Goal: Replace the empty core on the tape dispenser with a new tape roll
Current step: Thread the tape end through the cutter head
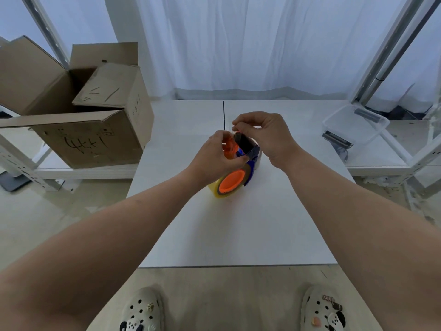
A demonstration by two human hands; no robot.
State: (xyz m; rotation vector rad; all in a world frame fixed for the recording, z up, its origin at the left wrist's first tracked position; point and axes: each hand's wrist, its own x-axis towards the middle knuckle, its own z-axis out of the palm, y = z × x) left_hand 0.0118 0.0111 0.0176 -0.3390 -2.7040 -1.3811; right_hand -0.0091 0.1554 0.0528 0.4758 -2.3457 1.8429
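— Hands first: what has each got?

— Left hand point(218, 156) is closed around the orange-and-blue dispenser point(241, 151), thumb pressed on its near side. Right hand point(267, 133) is pinched, thumb and forefinger nearly shut at the dispenser's far top edge; I judge it has the tape end, though the strip is too thin to make out.

— And the roll?

— Yellowish roll point(226, 185) already sits on the orange hub point(232, 181), at six o'clock from the hands, resting on the white table point(238, 235). Something pale lies just behind the dispenser at three o'clock; it may be the old core, I cannot tell.

— So threading is the step in hand?

— Seems so. Keep the left grip firm so the frame can't rock, draw the end straight and flat toward the blade at twelve o'clock, sticky side away from the fingers, without twisting.

— Surroundings?

— Cardboard box point(90, 120) at ten o'clock, clear plastic tub point(355, 125) at two o'clock, both well apart.
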